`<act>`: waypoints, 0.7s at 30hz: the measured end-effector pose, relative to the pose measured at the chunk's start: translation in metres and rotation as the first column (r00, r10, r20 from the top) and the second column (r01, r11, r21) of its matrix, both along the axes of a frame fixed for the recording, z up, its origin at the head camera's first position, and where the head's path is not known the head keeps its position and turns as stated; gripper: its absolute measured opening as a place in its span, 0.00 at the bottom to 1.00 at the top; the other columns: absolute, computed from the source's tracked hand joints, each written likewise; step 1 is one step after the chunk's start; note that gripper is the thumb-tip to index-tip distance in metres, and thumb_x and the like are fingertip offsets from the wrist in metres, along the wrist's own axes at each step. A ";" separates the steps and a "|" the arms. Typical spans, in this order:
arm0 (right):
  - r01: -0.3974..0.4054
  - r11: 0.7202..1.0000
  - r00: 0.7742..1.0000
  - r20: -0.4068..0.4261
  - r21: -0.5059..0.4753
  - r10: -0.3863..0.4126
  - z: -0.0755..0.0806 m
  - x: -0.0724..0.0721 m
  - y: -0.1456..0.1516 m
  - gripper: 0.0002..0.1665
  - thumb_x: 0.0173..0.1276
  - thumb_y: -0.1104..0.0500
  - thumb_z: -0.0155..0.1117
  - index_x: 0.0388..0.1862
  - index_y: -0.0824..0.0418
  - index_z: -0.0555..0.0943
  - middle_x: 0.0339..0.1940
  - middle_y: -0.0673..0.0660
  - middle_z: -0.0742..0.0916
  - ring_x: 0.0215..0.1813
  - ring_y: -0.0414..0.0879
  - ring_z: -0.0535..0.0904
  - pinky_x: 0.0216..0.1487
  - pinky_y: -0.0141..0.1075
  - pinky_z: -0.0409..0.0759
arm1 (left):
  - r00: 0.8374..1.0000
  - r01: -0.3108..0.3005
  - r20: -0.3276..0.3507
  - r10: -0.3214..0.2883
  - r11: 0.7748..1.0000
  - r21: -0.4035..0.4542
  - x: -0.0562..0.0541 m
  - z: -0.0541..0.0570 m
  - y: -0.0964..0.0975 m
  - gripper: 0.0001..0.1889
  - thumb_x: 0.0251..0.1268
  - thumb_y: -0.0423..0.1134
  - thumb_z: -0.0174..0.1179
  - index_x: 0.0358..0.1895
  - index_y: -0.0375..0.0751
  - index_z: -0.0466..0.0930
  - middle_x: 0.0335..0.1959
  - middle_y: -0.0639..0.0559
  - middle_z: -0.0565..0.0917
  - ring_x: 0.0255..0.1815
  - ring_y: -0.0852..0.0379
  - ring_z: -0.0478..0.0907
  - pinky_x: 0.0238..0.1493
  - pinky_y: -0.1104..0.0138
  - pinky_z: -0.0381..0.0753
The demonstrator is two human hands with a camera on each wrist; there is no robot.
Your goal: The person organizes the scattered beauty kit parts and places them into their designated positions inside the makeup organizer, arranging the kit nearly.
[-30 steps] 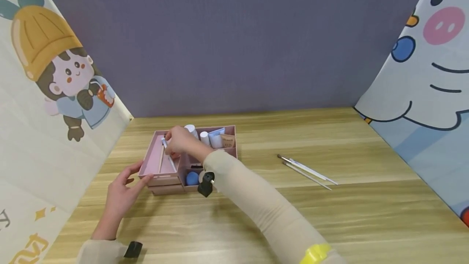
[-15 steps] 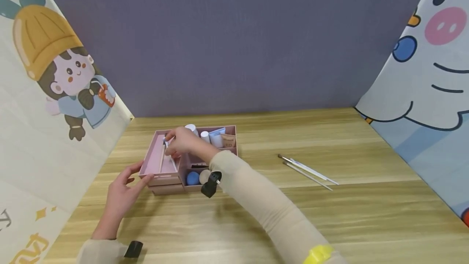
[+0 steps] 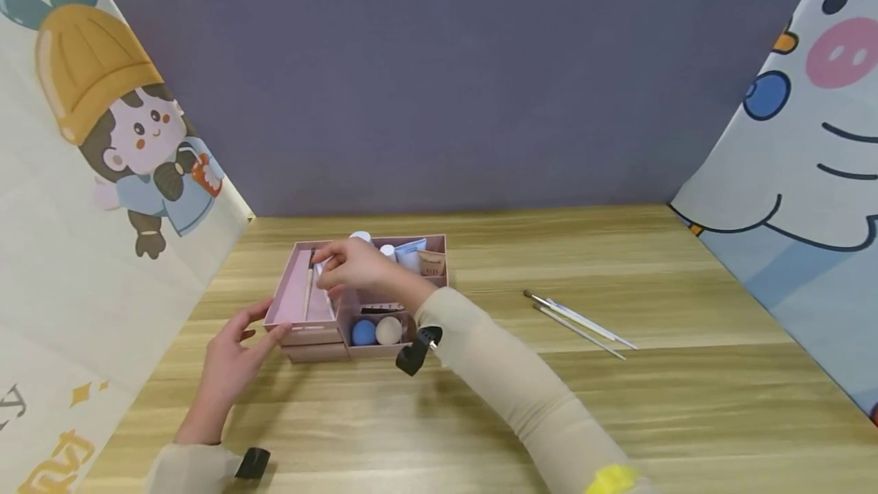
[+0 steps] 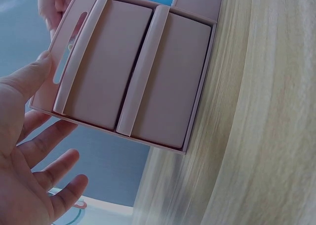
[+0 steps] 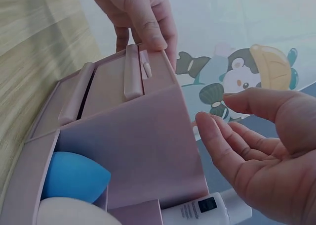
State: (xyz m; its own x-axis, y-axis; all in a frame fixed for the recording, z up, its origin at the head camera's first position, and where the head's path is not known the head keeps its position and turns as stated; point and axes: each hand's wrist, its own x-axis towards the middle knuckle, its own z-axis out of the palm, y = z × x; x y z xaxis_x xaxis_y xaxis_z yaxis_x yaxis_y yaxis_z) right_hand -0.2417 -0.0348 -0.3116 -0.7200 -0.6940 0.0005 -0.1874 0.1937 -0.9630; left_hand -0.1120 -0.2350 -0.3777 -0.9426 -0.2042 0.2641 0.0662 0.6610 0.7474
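A pink makeup organizer point(image 3: 307, 337) stands at the left of the wooden table. My left hand point(image 3: 233, 360) holds its front left corner; in the left wrist view the thumb lies on the front panel above two drawers point(image 4: 173, 81), and the index finger touches the side. Over the top tray point(image 3: 291, 288) is my right hand point(image 3: 357, 265), whose thumb and fingertips are apart with nothing between them in the right wrist view. Below it, makeup brushes point(image 3: 309, 288) lie lengthwise in the tray, partly hidden by the fingers.
A blue makeup sponge point(image 3: 363, 332) and a beige one point(image 3: 389, 331) sit in the front compartment. Behind are a pale blue tube point(image 3: 411, 256), a brown tube point(image 3: 432, 264) and white-capped bottles. Several brushes point(image 3: 579, 326) lie on the table to the right.
My right hand has let go of a white-handled brush, which now lies in the tray, and has shifted slightly right. The left hand stays on the corner; the view has turned slightly.
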 end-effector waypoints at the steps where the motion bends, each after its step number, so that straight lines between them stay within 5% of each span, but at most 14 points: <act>1: -0.006 1.000 1.000 -0.016 0.001 0.006 0.000 0.000 0.003 0.26 0.61 0.72 0.67 0.60 0.73 0.77 0.32 0.57 0.86 0.31 0.46 0.84 0.35 0.33 0.85 | 1.000 0.000 -0.004 0.000 1.000 -0.002 0.000 0.000 0.000 0.28 0.68 0.44 0.66 0.65 0.31 0.73 0.60 0.31 0.78 0.60 0.41 0.72 0.55 0.59 0.68; 9: -0.056 0.997 0.995 -0.083 0.045 0.060 0.005 -0.002 0.024 0.27 0.63 0.68 0.67 0.62 0.70 0.77 0.35 0.55 0.86 0.34 0.41 0.80 0.38 0.32 0.81 | 1.000 -0.011 -0.008 0.011 1.000 -0.010 -0.001 0.000 0.000 0.28 0.68 0.44 0.65 0.65 0.31 0.73 0.60 0.32 0.78 0.60 0.43 0.72 0.54 0.63 0.68; 16: -0.094 0.995 0.995 -0.022 0.044 0.095 0.000 -0.004 0.038 0.27 0.66 0.70 0.65 0.63 0.73 0.74 0.36 0.58 0.86 0.32 0.45 0.81 0.47 0.49 0.83 | 1.000 0.003 0.015 -0.003 1.000 0.000 -0.002 0.001 -0.001 0.29 0.69 0.45 0.65 0.65 0.30 0.71 0.62 0.31 0.76 0.63 0.38 0.70 0.59 0.49 0.68; 21: -0.115 0.992 0.993 -0.007 0.059 0.115 -0.005 -0.004 0.048 0.25 0.65 0.72 0.64 0.62 0.74 0.75 0.34 0.57 0.87 0.31 0.43 0.82 0.42 0.41 0.85 | 1.000 0.014 0.023 -0.014 1.000 0.009 -0.001 0.001 0.000 0.29 0.69 0.45 0.65 0.65 0.30 0.71 0.63 0.30 0.75 0.63 0.37 0.70 0.60 0.46 0.67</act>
State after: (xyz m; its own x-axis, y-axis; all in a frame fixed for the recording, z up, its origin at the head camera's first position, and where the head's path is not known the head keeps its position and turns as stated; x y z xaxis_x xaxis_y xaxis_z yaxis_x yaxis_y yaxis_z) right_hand -0.2455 0.0136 -0.3162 -0.6355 -0.7713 -0.0351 -0.2218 0.2260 -0.9485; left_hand -0.1132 -0.2355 -0.3766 -0.9511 -0.1935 0.2406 0.0581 0.6532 0.7550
